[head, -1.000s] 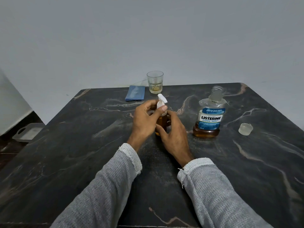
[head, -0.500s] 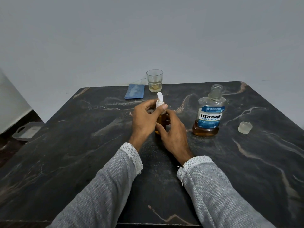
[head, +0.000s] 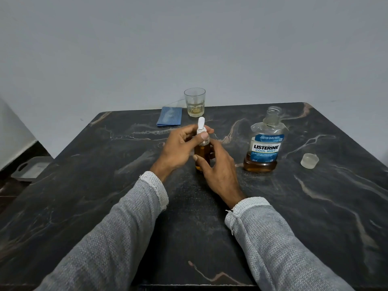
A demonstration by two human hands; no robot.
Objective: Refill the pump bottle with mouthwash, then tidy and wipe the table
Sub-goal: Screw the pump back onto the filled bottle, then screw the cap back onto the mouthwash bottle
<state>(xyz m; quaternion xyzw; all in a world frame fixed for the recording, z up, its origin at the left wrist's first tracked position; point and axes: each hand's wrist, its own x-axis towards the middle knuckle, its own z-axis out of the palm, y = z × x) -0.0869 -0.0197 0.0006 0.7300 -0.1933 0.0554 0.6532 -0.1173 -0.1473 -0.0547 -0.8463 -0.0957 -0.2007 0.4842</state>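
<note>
Nearest, our two grey sleeves (head: 117, 223) reach forward over the dark marble table (head: 84, 206). Mid-table, our right hand (head: 218, 169) curls round the lower body of the pump bottle (head: 202, 156), thumb across its front; the bottle stands upright on the table, holding amber liquid. Our left hand (head: 178, 148) pinches the bottle's white pump head (head: 201, 127) at the collar, thumb and fingers closed on it, nozzle pointing up. To the right, well apart from our hands, the mouthwash bottle (head: 265, 148) stands uncapped, amber liquid low in its base. Farther right lies its clear cap (head: 309, 161), separate on the table. At the far edge, a folded blue cloth (head: 169, 119) lies just beside a drinking glass (head: 194, 101) with a little pale liquid in the bottom
</note>
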